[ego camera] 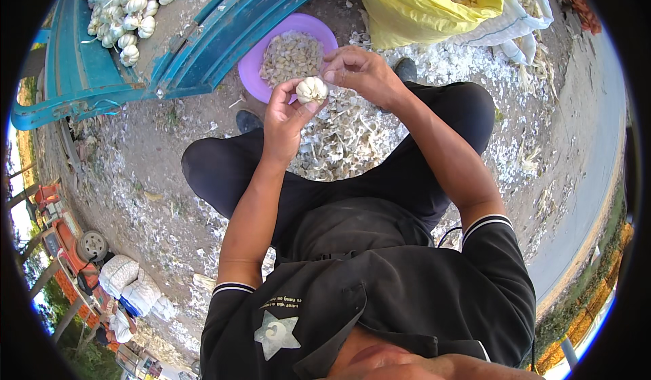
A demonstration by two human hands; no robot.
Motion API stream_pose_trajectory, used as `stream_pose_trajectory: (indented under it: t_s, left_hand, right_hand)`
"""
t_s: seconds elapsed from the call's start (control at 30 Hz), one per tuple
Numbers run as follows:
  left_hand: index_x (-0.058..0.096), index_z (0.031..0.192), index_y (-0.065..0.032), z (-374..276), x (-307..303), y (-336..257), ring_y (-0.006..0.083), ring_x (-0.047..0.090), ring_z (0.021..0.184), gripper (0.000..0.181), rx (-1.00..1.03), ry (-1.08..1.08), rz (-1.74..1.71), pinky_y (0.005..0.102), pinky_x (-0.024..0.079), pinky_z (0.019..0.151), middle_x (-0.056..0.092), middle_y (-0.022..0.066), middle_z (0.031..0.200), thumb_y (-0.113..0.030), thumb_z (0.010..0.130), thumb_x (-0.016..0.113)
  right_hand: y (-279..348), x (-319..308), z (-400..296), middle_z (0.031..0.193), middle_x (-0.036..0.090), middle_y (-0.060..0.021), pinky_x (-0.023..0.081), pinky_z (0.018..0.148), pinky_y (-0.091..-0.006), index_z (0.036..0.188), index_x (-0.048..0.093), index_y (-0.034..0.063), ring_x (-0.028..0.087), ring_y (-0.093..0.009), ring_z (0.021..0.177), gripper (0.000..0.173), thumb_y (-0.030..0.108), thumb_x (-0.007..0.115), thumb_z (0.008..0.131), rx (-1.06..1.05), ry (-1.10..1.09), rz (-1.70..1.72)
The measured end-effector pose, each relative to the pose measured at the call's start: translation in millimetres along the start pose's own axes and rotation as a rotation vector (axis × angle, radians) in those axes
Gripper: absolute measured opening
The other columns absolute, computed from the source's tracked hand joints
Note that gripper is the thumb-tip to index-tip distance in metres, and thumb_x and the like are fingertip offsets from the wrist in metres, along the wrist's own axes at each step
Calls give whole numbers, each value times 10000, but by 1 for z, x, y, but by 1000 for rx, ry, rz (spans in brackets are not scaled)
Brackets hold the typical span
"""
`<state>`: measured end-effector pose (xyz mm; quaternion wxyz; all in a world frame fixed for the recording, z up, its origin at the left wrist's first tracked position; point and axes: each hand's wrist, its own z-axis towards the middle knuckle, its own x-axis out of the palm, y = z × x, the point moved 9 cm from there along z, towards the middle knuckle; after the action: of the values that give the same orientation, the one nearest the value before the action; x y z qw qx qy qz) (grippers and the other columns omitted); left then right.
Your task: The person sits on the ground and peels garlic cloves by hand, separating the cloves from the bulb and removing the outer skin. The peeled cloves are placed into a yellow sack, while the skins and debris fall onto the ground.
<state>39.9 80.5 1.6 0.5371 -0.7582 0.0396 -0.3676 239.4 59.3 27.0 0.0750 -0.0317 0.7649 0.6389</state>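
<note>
A whole white garlic bulb (312, 90) is held between the thumb and fingers of my left hand (289, 120). My right hand (363, 72) is just to its upper right, thumb and fingertips drawn together close to the bulb; whether something thin is pinched there cannot be made out. Behind both hands stands a purple plastic basin (250, 77) with loose garlic cloves (292, 57) inside. A heap of dry garlic skins and stalks (346, 141) lies on the ground between my legs.
Whole garlic bulbs (135, 6) are piled on a blue metal panel (239, 21) at upper left. A yellow sack (402, 24) of cloves and a white sack (541, 16) stand at upper right. Far left are a red vehicle (71, 242), white sacks (119, 275) and a person (121, 326).
</note>
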Motion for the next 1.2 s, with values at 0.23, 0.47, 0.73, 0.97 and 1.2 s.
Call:
stream_pose_trajectory:
  t_s: [0.23, 0.47, 0.73, 0.97, 1.2]
  left_hand:
    - [556, 1544, 10, 2, 5, -3, 217, 714, 1330, 588, 44, 25, 269, 402, 635, 1135, 685, 143, 1469, 35, 1028, 837]
    - [604, 1486, 1, -4, 0, -3, 186, 739, 1286, 597, 121, -8, 379, 350, 638, 1078, 729, 135, 1415, 39, 974, 909]
    - [559, 1513, -17, -3, 6, 0, 220, 733, 1298, 576, 58, 44, 285, 390, 641, 1115, 719, 138, 1403, 4, 1026, 865]
    - [488, 1559, -28, 2, 6, -5, 246, 694, 1348, 609, -15, -20, 34, 446, 636, 1156, 620, 153, 1481, -6, 1054, 827]
    - [561, 1544, -1, -7, -1, 3, 213, 727, 1312, 642, 97, -18, 292, 380, 633, 1115, 691, 137, 1465, 27, 998, 898]
  right_hand:
    - [12, 16, -7, 1101, 806, -43, 608, 926, -317, 1290, 825, 19, 757, -131, 1027, 351, 187, 886, 988, 58, 80, -18]
    - [-14, 27, -5, 1043, 810, -53, 606, 882, -329, 1128, 811, 0, 747, -140, 956, 244, 138, 849, 930, 153, 93, 165]
    - [-36, 25, -5, 1072, 815, -83, 630, 830, -314, 1151, 810, -23, 767, -149, 945, 199, 72, 802, 976, 261, 116, 438]
    - [-36, 20, -7, 1156, 829, -107, 658, 880, -310, 1286, 812, -34, 797, -160, 951, 251, 87, 714, 1089, 303, 80, 611]
    - [-19, 27, -11, 1106, 816, -60, 642, 923, -305, 1439, 789, 18, 762, -116, 974, 350, 111, 739, 1105, 201, 176, 270]
